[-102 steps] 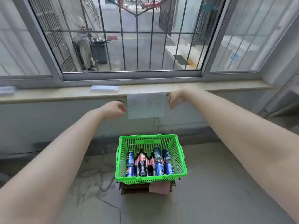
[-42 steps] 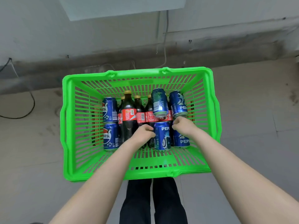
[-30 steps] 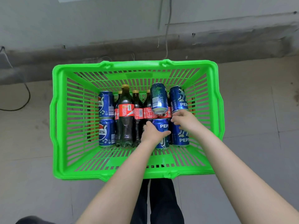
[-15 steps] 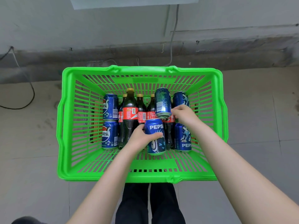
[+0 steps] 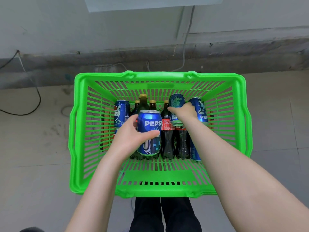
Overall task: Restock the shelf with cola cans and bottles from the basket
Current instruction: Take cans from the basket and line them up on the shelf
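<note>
A bright green basket (image 5: 160, 190) stands on the floor below me, holding blue Pepsi cans and dark cola bottles (image 5: 168, 139) with red labels. My left hand (image 5: 128, 139) grips a blue Pepsi can (image 5: 149, 129) and holds it lifted above the bottles. My right hand (image 5: 184, 112) is curled around a green-topped can (image 5: 176, 102) lying on the bottles at the back right. Another blue can (image 5: 199, 108) lies just right of that hand. More blue cans (image 5: 121, 113) lie at the left. No shelf is in view.
The basket sits against a grey wall base (image 5: 150, 59). A black cable (image 5: 33, 97) loops over the floor at the left, and a thin wire (image 5: 185, 39) runs down the wall. My dark trouser legs (image 5: 165, 215) show below the basket's near rim.
My left hand has lifted the Pepsi can up out of the row. My right hand has slid back from the front right can onto the green-topped can.
</note>
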